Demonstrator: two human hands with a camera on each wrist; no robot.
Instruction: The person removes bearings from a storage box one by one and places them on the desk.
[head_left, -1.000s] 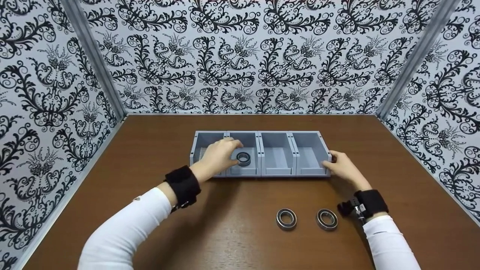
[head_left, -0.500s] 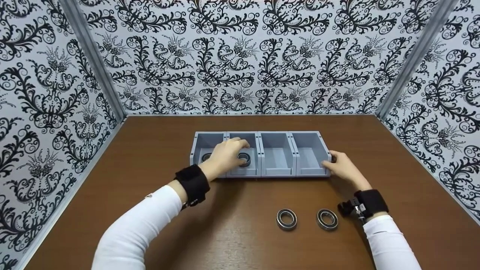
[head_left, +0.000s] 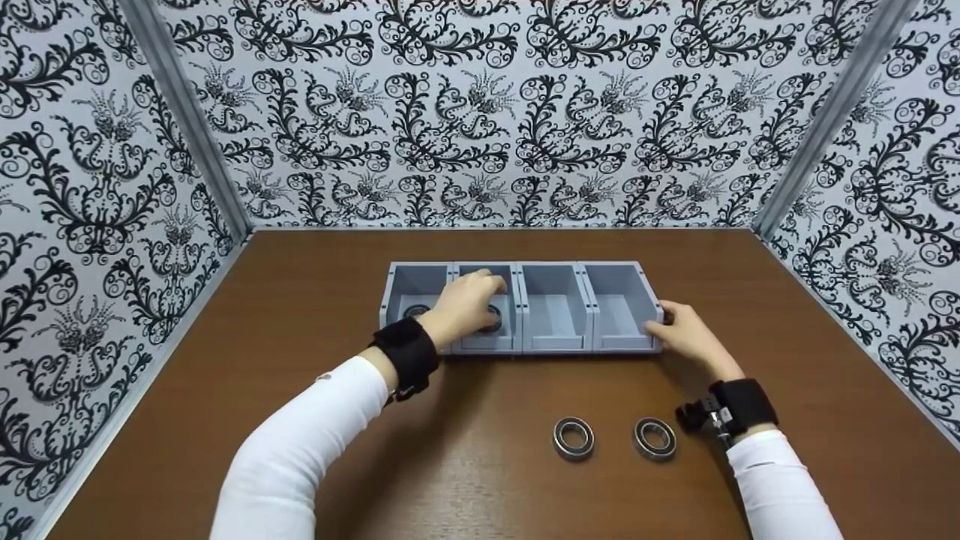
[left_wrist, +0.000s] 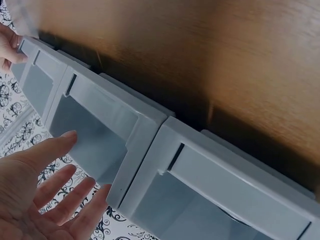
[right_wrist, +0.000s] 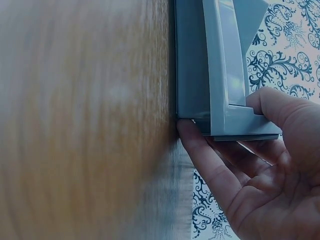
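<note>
- Two rings (head_left: 573,454) (head_left: 657,454) are set flat on the table (head_left: 480,487), near each other, in front of the row of bins (head_left: 555,343). One more, the far-left ring (head_left: 416,308), is lodged in the leftmost bin, and a second-bin ring (head_left: 496,318) is partly covered from sight by the left hand (head_left: 463,306).
- Metal is suggested by the rings' shine: judged rigid, dense for their size, hard to damage, and perhaps slick on the polished outer edge. They are best taken by the outer rim, or with a fingertip hooked through the hole.
- The row of bins looks like stiff, light plastic – likely to be slid by a careless nudge. It is best steadied at an end wall, where it is held now.
- The left hand is poised over the second bin, palm inward, its arm stretched in from the near left. Its fingers are loosely parted, with the thumb well away; nothing is seen to be held.
- By the right hand (head_left: 690,335) the right end is gripped – thumb hooked over the rim, fingers set against the outside and one at the bottom corner.
</note>
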